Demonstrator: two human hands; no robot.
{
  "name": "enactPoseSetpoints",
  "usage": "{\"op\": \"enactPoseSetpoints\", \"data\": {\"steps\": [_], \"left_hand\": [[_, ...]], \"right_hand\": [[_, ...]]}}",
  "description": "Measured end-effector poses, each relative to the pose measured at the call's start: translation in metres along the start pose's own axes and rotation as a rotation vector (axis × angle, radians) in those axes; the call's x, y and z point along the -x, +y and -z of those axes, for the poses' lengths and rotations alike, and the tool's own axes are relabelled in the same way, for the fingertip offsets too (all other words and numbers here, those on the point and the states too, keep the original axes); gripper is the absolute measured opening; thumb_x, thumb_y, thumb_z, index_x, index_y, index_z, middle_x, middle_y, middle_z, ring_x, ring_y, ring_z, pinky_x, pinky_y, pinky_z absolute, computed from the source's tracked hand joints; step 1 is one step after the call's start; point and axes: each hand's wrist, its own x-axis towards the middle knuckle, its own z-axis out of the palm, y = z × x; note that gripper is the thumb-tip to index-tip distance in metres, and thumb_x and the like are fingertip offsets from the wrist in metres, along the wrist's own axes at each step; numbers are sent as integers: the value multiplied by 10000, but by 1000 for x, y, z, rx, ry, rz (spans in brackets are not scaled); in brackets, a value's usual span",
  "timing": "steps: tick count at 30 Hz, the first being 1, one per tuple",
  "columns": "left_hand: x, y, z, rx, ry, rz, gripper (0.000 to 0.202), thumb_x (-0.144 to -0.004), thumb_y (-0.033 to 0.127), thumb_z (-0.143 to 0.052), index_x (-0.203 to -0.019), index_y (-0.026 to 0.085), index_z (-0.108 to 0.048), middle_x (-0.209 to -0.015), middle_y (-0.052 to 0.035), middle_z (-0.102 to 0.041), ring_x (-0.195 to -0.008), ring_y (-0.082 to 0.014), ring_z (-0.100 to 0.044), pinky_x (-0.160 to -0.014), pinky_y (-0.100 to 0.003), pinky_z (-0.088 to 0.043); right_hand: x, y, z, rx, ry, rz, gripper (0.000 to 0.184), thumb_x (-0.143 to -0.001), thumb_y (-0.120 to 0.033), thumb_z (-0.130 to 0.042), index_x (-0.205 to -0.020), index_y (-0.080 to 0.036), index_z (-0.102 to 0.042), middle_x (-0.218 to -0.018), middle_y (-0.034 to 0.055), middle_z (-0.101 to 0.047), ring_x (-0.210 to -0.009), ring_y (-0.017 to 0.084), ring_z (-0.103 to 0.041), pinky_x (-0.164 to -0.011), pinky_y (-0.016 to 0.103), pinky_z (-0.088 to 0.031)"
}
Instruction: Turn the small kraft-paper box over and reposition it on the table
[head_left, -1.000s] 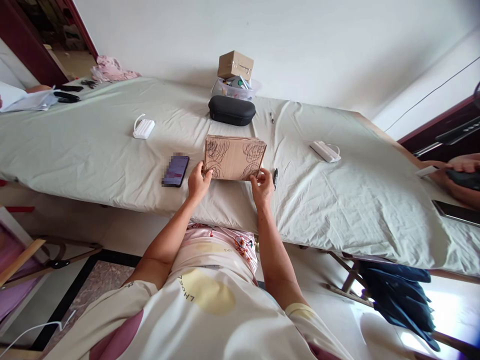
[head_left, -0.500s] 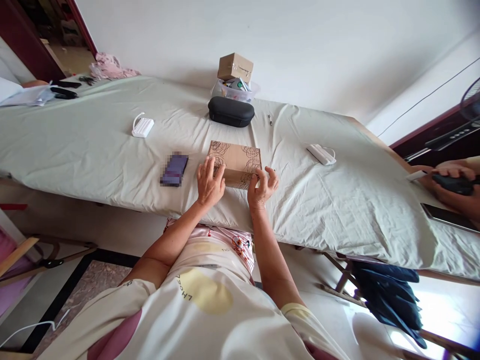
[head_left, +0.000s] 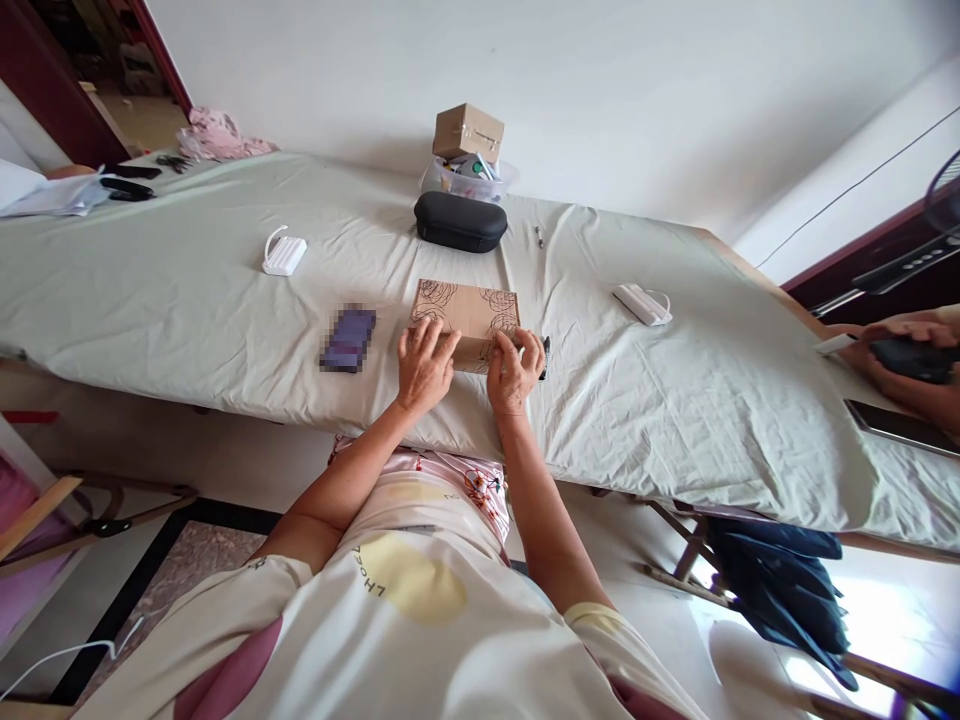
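Observation:
A small brown cardboard box (head_left: 466,305) with black scribbled line patterns lies closed on the cloth-covered table in front of me. My left hand (head_left: 426,368) is at its front left corner, fingers bent over the top edge and thumb along the front face. At the front right corner, my right hand (head_left: 515,368) has curled fingers, with thumb and forefinger against the box's edge. Just right of that hand sits a small dark ribbed object (head_left: 546,358), partly covered by my fingers; its kind is unclear. A dark phone-like item (head_left: 349,338), partly pixelated, lies to the left.
Behind the box are a black zip case (head_left: 460,222), a clear plastic tub (head_left: 508,180) and another carton (head_left: 469,132). White power banks lie left (head_left: 285,256) and right (head_left: 641,304). At the far right, another person's hands (head_left: 919,345) hold something black near a phone (head_left: 900,425).
My right hand has shifted slightly left and inward along the box's edge, uncovering the dark ribbed object. My left hand has moved slightly right; its fingers remain on the box.

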Motion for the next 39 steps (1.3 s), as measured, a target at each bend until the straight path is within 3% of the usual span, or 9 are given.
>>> {"op": "enactPoseSetpoints", "data": {"steps": [3, 7, 13, 19, 25, 29, 33, 35, 39], "left_hand": [[-2, -14, 0, 19, 57, 90, 507, -981, 215, -597, -1479, 269, -672, -1708, -167, -496, -1644, -391, -395, -1319, -687, -327], [-2, -32, -7, 91, 98, 170, 538, -978, 198, -594, -1511, 255, -628, -1712, -163, -473, -1612, -366, -443, -1297, -587, -437], [5, -41, -20, 131, 38, 141, 689, -969, 172, -597, -1639, 236, -449, -1669, -188, -506, -1562, -365, -506, -1235, -553, -524], [9, -45, -25, 137, 45, 148, 761, -966, 177, -592, -1686, 223, -349, -1658, -200, -519, -1516, -354, -561, -1176, -498, -581], [10, -51, -27, 188, 47, 158, 848, -974, 166, -565, -1738, 240, -205, -1714, -188, -468, -1556, -329, -530, -1226, -490, -539], [7, -52, -29, 198, 62, 175, 855, -1011, 278, -599, -1746, 188, -172, -1757, -229, -381, -1633, -338, -423, -1297, -495, -456], [0, -53, -27, 177, 95, 247, 940, -999, 621, -641, -1722, 144, -277, -1796, -290, -240, -1696, -455, -233, -1333, -647, -332], [-3, -54, -26, 196, 108, 263, 953, -988, 738, -589, -1707, 164, -343, -1816, -280, -174, -1705, -484, -168, -1336, -686, -288], [-4, -47, -29, 279, 130, 180, 920, -971, 832, -518, -1642, 203, -480, -1839, -226, -111, -1720, -467, -108, -1371, -650, -230]], "right_hand": [[-1, 9, 0, -82, 27, -117, 370, -1040, -373, -473, -1202, -260, -786, -1372, 143, -612, -1325, 297, -594, -1186, 595, -505], [0, 14, -4, -179, 20, -191, 386, -1037, -388, -470, -1227, -241, -772, -1228, 126, -635, -1167, 248, -649, -1083, 485, -585], [3, 15, -8, -196, -5, -245, 419, -1032, -400, -469, -1330, -240, -718, -1162, 108, -672, -1058, 221, -665, -973, 404, -615], [4, 20, -14, -185, -16, -313, 507, -1015, -473, -455, -1396, -192, -637, -1066, 105, -674, -966, 231, -661, -960, 429, -586], [2, 25, -14, -90, -125, -456, 551, -1016, -649, -436, -1158, -177, -683, -993, 114, -702, -969, 269, -670, -912, 435, -552], [2, 19, -6, -99, -151, -390, 563, -996, -673, -481, -1183, -179, -676, -853, 51, -699, -833, 223, -669, -809, 363, -535], [9, 6, -1, -248, -168, -223, 563, -980, -677, -579, -1283, -204, -609, -706, -35, -648, -632, 160, -602, -662, 289, -498], [13, 0, -1, -323, -185, -135, 538, -997, -659, -584, -1306, -219, -577, -706, -38, -663, -599, 149, -593, -619, 276, -494], [21, -10, -4, -420, -325, 54, 386, -1058, -544, -539, -1293, -243, -596, -798, 9, -748, -615, 145, -632, -630, 284, -552]]}}
